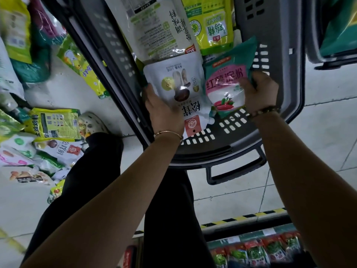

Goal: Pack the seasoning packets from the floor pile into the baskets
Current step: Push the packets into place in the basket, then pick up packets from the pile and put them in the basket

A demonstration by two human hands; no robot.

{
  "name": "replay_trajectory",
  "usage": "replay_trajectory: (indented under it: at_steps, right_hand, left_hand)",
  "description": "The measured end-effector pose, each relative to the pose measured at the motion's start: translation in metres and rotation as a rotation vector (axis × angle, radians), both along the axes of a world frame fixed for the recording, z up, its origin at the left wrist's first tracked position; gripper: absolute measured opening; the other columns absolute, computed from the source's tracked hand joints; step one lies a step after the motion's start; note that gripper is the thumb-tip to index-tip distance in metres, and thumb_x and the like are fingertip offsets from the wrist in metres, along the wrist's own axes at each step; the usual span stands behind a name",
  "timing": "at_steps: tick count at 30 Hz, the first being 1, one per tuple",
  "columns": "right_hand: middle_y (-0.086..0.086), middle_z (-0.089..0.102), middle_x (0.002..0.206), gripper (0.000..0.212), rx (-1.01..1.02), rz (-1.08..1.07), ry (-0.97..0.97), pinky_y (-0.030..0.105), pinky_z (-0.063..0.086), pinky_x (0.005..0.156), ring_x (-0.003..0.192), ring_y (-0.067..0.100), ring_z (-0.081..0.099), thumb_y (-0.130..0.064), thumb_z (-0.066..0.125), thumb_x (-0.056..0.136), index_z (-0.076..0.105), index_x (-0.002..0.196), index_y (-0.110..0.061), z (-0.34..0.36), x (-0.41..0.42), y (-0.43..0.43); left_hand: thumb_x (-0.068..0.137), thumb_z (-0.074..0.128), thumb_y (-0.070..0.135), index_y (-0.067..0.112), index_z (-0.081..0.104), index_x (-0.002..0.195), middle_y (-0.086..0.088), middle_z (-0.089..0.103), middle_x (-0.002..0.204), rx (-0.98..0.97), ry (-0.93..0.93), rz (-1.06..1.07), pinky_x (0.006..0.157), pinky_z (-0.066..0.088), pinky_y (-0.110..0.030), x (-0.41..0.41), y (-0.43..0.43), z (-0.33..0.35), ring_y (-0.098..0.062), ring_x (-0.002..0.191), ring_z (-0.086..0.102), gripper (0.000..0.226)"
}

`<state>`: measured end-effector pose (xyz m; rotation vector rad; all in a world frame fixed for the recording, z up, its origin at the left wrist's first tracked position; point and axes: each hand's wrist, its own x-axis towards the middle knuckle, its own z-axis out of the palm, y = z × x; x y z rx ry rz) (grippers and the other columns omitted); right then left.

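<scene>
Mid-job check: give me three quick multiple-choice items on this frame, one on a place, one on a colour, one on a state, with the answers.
1. Where is the white mushroom packet? A) on the floor B) in the left hand, over the basket C) on a shelf
2. The basket's colour? A) red B) grey C) blue
3. The right hand: A) hangs empty B) presses the floor C) holds the teal-and-pink packet
Answers: 1 B, the left hand holds its edge above the basket's slotted bottom; 2 B, its walls are grey; 3 C, the hand curls round that packet's edge.
</scene>
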<state>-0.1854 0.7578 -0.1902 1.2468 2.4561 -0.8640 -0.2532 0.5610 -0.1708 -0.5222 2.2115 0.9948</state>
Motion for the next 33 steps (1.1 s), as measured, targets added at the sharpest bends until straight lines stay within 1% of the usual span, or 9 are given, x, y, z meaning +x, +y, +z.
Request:
replay_trajectory:
  at_steps: [3,5,8,10,13,15,18,27,33]
  right_hand:
    - [-0.014,0.038,0.055,0.029,-0.084,-0.121,0.039,0.013,0.024,0.044,0.047,0.000,0.037,-0.023,0.057,0.089,0.044,0.063,-0.026,-0.003,-0.001,-0.001]
    - [-0.011,0.044,0.059,0.033,-0.065,-0.138,-0.096,0.012,0.027,0.047,0.051,-0.001,0.038,-0.029,0.055,0.091,0.043,0.060,-0.024,-0.008,-0.004,0.000]
    - [0.006,0.062,0.092,0.026,-0.006,-0.155,-0.430,0.029,0.042,0.069,0.081,0.022,0.058,-0.038,0.051,0.093,0.058,0.098,-0.013,-0.012,-0.011,0.005]
    - [0.014,0.055,0.123,0.047,0.141,-0.003,-0.501,0.044,0.042,0.088,0.113,0.032,0.052,-0.036,0.053,0.091,0.043,0.129,-0.011,-0.009,-0.013,0.001]
    - [0.014,0.023,0.152,0.076,0.237,0.379,-0.387,0.055,0.013,0.111,0.140,0.033,0.020,-0.046,0.049,0.087,0.013,0.148,-0.019,-0.008,-0.007,-0.020]
    - [0.009,-0.005,0.157,0.079,0.144,0.591,-0.560,0.056,-0.006,0.107,0.144,0.030,-0.004,-0.060,0.032,0.088,-0.006,0.148,-0.026,-0.018,0.007,-0.033]
    - [0.008,-0.025,0.153,0.082,0.045,0.617,-0.742,0.060,-0.007,0.108,0.142,0.028,-0.018,-0.066,0.020,0.088,-0.023,0.144,-0.024,-0.043,0.025,-0.041]
    - [0.009,-0.030,0.151,0.080,-0.004,0.578,-0.786,0.060,-0.008,0.108,0.140,0.030,-0.021,-0.070,0.009,0.087,-0.026,0.142,-0.024,-0.059,0.019,-0.040]
    - [0.006,-0.012,0.157,0.071,-0.128,0.387,-0.709,0.052,-0.001,0.114,0.144,0.027,-0.005,-0.059,0.025,0.093,-0.003,0.149,-0.027,-0.032,-0.004,-0.045]
  left_hand:
    - [0.077,0.054,-0.002,0.009,0.026,0.145,-0.018,0.016,0.153,-0.062,0.185,-0.271,0.111,0.020,-0.033,-0.001,-0.002,0.000,-0.034,0.140,0.019,0.074]
    - [0.079,0.053,0.003,0.013,0.021,0.148,-0.016,0.007,0.156,-0.142,0.252,-0.629,0.116,0.008,-0.042,0.000,-0.004,-0.009,-0.035,0.144,0.004,0.077]
    - [0.087,0.058,0.027,0.021,0.002,0.150,-0.014,-0.009,0.157,-0.244,0.165,-1.121,0.113,-0.009,-0.049,0.005,-0.008,-0.028,-0.036,0.143,-0.012,0.084]
    - [0.091,0.050,0.029,0.022,-0.006,0.149,-0.017,-0.015,0.155,-0.299,0.152,-1.280,0.112,-0.010,-0.053,0.010,-0.007,-0.037,-0.038,0.142,-0.014,0.081]
    - [0.096,0.033,0.021,0.023,-0.012,0.148,-0.020,-0.017,0.154,-0.328,0.137,-1.288,0.111,-0.006,-0.058,0.013,-0.003,-0.043,-0.040,0.141,-0.013,0.069]
    - [0.098,0.032,0.028,0.022,-0.013,0.148,-0.020,-0.017,0.154,-0.329,0.110,-1.280,0.110,-0.007,-0.059,0.014,-0.001,-0.046,-0.040,0.141,-0.014,0.068]
    - [0.096,0.040,0.041,0.020,-0.016,0.147,-0.022,-0.021,0.152,-0.339,0.066,-1.314,0.108,-0.007,-0.061,0.012,0.002,-0.050,-0.041,0.140,-0.017,0.078]
    - [0.091,0.037,0.055,0.023,-0.020,0.146,-0.022,-0.025,0.151,-0.343,0.012,-1.331,0.110,0.002,-0.065,0.008,0.003,-0.056,-0.041,0.139,-0.020,0.086]
    - [0.091,0.046,0.044,0.018,-0.009,0.149,-0.023,-0.021,0.152,-0.204,-0.005,-1.344,0.112,0.002,-0.058,-0.006,-0.002,-0.041,-0.042,0.140,-0.017,0.084]
